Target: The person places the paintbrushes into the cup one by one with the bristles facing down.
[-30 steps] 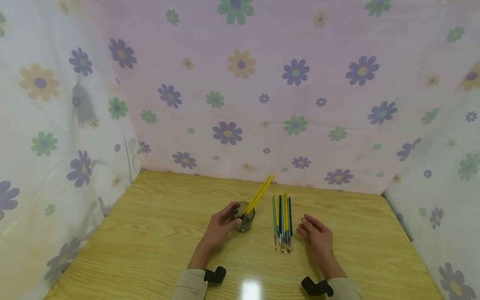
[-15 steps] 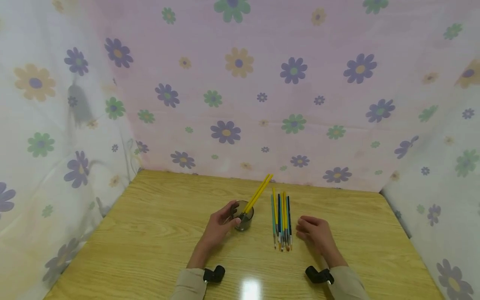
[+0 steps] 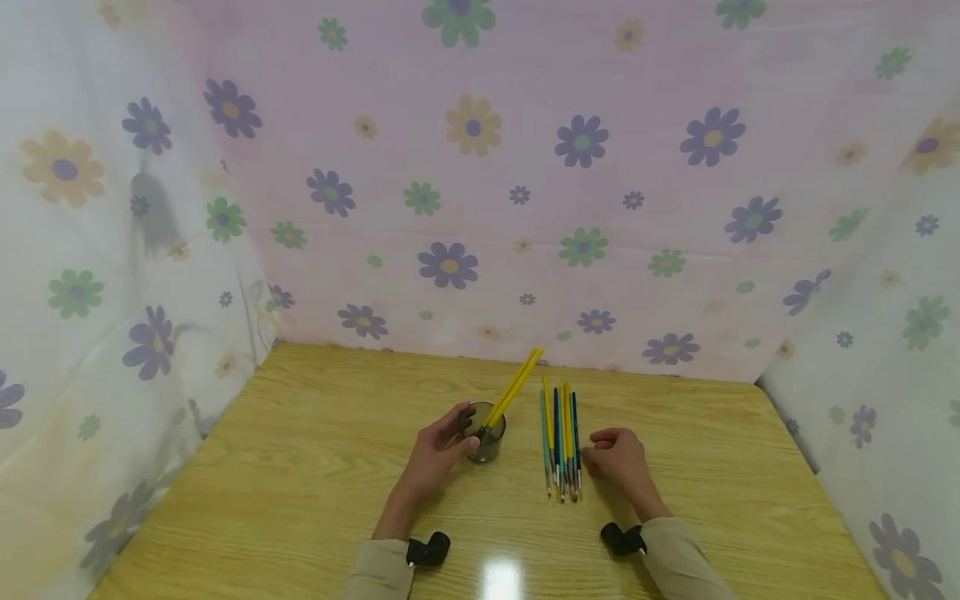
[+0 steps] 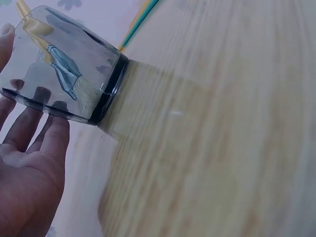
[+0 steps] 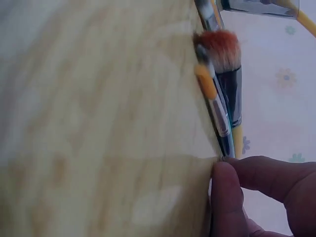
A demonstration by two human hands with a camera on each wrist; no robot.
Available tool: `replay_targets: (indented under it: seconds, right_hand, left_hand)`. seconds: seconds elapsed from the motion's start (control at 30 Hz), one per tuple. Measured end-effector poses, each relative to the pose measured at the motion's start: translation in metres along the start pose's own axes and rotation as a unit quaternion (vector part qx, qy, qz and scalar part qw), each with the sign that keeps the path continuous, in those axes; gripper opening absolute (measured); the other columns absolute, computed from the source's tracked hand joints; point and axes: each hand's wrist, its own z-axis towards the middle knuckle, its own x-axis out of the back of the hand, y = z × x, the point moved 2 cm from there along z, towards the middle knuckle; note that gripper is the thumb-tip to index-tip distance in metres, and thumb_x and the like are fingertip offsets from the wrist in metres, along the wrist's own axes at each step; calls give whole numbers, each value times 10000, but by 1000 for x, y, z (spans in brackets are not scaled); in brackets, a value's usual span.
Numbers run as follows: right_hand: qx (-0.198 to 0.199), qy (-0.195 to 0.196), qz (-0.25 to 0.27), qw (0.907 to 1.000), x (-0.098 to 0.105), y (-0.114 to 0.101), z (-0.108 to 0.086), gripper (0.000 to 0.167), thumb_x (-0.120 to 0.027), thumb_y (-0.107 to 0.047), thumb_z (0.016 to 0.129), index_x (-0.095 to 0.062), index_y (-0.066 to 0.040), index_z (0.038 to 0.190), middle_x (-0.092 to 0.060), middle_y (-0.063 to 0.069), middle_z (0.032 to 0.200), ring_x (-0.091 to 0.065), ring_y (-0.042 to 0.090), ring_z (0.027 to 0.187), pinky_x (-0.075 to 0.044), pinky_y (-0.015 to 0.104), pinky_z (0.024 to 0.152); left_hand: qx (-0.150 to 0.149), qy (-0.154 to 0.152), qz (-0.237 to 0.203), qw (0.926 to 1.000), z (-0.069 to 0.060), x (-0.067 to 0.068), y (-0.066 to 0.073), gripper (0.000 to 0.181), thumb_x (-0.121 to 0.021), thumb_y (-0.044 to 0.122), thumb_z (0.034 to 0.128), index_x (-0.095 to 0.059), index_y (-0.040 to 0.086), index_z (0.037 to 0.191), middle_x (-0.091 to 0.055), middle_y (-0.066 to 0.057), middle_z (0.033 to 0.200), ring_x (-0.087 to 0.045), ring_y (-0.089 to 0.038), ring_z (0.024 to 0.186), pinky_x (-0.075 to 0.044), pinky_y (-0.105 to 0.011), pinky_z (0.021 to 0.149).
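Note:
A smoky clear glass tilts in my left hand, whose fingers and thumb curl around its side. Two yellow-handled brushes lean out of it toward the upper right. In the left wrist view, pale bristles show inside the glass near its base. Right of the glass, several brushes with yellow, teal and dark blue handles lie side by side. At their right edge my right hand pinches the outermost dark blue brush between thumb and forefinger; the other fingers are partly hidden.
The wood-grain table extends around both hands. Behind it and along both sides hangs flower-patterned cloth. Black wrist-worn pieces sit at the sleeve cuffs.
My right hand has moved left to the edge of the brushes, its thumb and forefinger closing on the outermost one. The left hand still holds the glass in nearly the same place.

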Motion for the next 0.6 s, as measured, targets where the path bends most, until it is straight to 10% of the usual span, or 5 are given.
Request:
replay_targets:
  seconds: [0.6]
  right_hand:
    - [60, 93, -446, 9989, -2, -5, 12, 308, -735, -142, 925, -676, 88, 1123, -701, 127, 824, -649, 146, 605, -573, 286, 578]
  left_hand:
    - [56, -15, -57, 10000, -2, 1, 3, 649, -678, 86, 982, -382, -7, 1553, -485, -181, 1536, -433, -377, 1437, -351, -440, 1215]
